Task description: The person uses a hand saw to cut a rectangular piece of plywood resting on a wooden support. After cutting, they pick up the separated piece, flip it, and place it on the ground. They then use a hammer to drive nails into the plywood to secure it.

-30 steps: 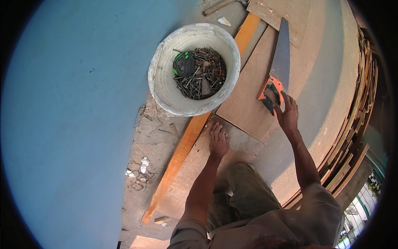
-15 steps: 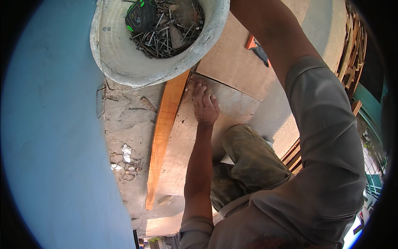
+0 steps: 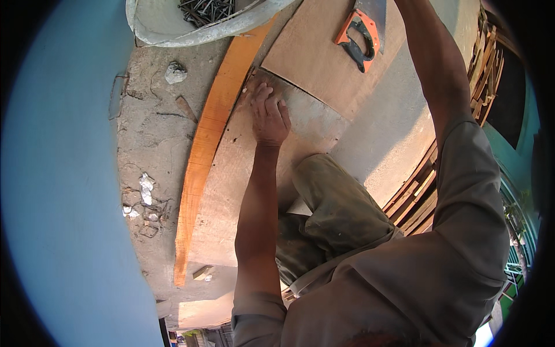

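Note:
My left hand (image 3: pixel 270 118) rests palm down on a worn plywood sheet (image 3: pixel 214 225), its fingers loosely spread and nothing in them. Just left of it lies a long orange-brown wooden board (image 3: pixel 202 144), running along the sheet's edge. My right forearm (image 3: pixel 428 52) reaches up past the top of the picture, so the hand itself is cut off. Beside that forearm, a handsaw (image 3: pixel 361 40) with an orange and black handle lies on a second plywood sheet (image 3: pixel 312 58).
A whitish bucket (image 3: pixel 173 36) with many nails (image 3: pixel 208 10) stands at the top left, partly cut off. A blue wall (image 3: pixel 63 173) fills the left. Rough concrete (image 3: pixel 156 115) holds white scraps (image 3: pixel 146 188). Stacked wood strips (image 3: pixel 422 196) lie at right.
The view has shifted, so bucket and board sit higher or further left. My right arm has moved from near the bucket toward the right, and the handsaw shows more fully. My left hand stays on the plywood.

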